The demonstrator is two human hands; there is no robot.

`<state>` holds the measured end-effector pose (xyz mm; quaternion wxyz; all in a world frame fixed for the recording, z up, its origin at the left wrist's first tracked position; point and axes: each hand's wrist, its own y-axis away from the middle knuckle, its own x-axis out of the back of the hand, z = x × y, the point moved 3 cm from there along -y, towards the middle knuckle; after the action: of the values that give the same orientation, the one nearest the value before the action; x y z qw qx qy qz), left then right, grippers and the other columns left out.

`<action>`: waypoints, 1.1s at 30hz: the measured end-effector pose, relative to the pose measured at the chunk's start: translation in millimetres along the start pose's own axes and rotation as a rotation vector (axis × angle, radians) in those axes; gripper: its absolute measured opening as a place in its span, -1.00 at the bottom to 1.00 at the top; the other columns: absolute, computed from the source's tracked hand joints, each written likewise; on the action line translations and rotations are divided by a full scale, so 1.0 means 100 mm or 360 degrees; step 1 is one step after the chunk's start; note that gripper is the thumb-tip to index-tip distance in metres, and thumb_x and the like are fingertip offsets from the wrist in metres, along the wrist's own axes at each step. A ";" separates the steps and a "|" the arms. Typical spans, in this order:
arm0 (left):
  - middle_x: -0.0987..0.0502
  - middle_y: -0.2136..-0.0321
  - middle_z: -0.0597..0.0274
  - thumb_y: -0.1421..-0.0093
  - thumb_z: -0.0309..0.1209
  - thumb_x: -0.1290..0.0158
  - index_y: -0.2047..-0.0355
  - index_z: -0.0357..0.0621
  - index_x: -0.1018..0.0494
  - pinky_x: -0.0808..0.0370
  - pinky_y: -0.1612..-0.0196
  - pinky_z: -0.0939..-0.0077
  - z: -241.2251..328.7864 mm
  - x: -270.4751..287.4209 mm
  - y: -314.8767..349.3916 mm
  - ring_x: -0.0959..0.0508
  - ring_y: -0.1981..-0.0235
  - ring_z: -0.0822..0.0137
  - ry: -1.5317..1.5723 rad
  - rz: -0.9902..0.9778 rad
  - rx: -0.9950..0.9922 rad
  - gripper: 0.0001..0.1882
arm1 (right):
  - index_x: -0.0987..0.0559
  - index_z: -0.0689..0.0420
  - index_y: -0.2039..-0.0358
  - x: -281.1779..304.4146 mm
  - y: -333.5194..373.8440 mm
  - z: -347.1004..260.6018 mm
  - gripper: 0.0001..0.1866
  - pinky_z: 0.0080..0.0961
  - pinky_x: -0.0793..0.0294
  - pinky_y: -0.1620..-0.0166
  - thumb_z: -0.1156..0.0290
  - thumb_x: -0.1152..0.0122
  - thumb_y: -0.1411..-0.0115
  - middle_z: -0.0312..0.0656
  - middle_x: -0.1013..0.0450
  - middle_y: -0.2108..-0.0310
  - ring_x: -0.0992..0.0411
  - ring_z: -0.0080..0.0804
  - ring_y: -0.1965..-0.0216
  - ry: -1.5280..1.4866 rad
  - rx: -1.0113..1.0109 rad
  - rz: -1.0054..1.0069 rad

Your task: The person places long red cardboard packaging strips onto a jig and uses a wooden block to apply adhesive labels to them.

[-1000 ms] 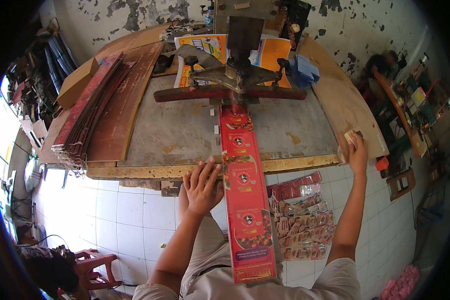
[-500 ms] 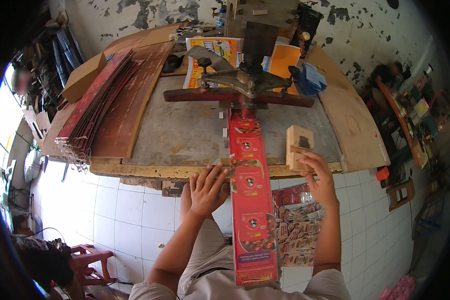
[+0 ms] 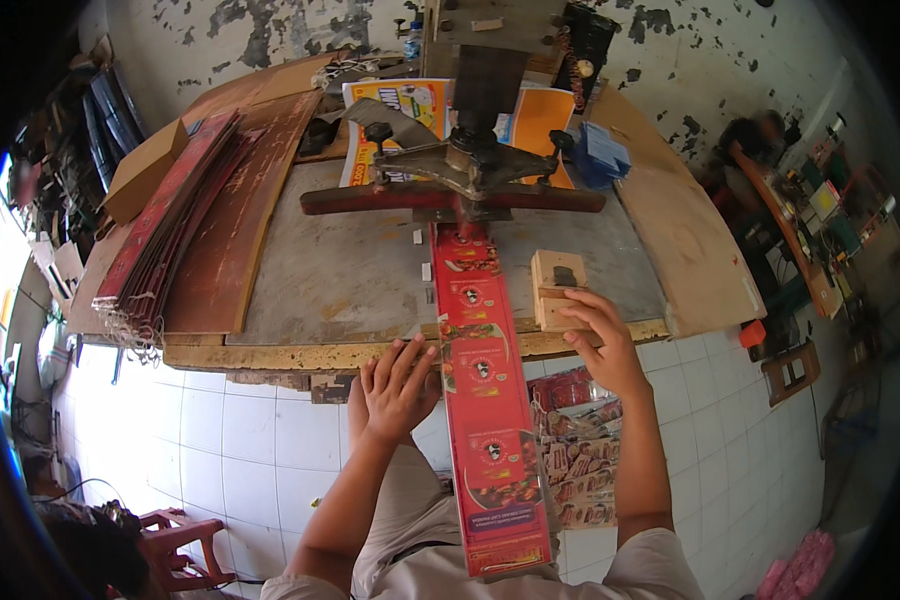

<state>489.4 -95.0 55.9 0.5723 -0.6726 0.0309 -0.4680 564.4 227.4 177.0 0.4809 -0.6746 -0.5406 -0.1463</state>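
Note:
A long red printed plastic strip (image 3: 482, 405) runs from under the metal press head (image 3: 470, 170) over the table's front edge and down to my lap. My left hand (image 3: 400, 385) lies with fingers stretched, close to the strip's left edge at the table's front; whether it touches the strip I cannot tell. To the right of the strip, my right hand (image 3: 610, 345) has its fingers on the near end of a pale wooden block (image 3: 560, 272), which has a dark patch on top. The block rests on the grey tabletop (image 3: 320, 260), a little apart from the strip.
Stacked red strips (image 3: 170, 220) lie at the left beside a cardboard box (image 3: 145, 170). Blue packets (image 3: 600, 158) sit behind the press on the right. Printed sheets (image 3: 577, 455) lie low beyond the strip. A red stool (image 3: 185, 550) stands lower left; another person (image 3: 755, 140) sits far right.
My right hand has shifted the wooden block left, nearer the strip, and straightened it. My left hand stays by the strip. The whole view has swung slightly.

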 end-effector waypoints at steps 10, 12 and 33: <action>-0.59 -0.30 0.38 -0.22 -0.29 -0.28 -0.17 0.21 -0.64 -0.11 -0.47 0.08 0.00 -0.04 0.01 -0.45 -0.36 0.23 -0.0006 0.0023 -0.0011 -0.53 | -0.70 0.17 -0.06 0.66 -0.24 1.45 -0.63 -0.17 -0.45 -0.33 0.24 -0.47 -0.33 -0.03 -0.60 -0.18 -0.47 0.01 -0.27 0.0588 -0.0378 0.0441; -0.59 -0.29 0.38 -0.21 -0.30 -0.27 -0.15 0.19 -0.65 -0.08 -0.48 0.08 0.01 -0.02 0.01 -0.46 -0.34 0.22 -0.0014 0.0014 -0.0013 -0.54 | -0.71 0.17 -0.04 0.63 -0.26 1.53 -0.62 -0.16 -0.46 -0.32 0.24 -0.49 -0.30 -0.04 -0.61 -0.16 -0.48 0.02 -0.26 0.0618 -0.0356 0.0305; -0.53 -0.34 0.35 -0.20 -0.33 -0.27 -0.25 0.16 -0.59 0.02 -0.54 0.02 -0.01 -0.05 0.06 -0.38 -0.41 0.19 0.0074 -0.0019 0.0003 -0.44 | -0.72 0.19 -0.06 0.99 -0.08 1.96 -0.63 -0.18 -0.53 -0.19 0.33 -0.47 -0.29 0.03 -0.61 -0.11 -0.55 0.02 -0.13 0.0484 -0.0687 0.0297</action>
<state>488.5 -95.2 48.4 0.5693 -0.6613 0.0399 -0.4868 531.6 443.9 155.1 0.4131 -0.7785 -0.3542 -0.3126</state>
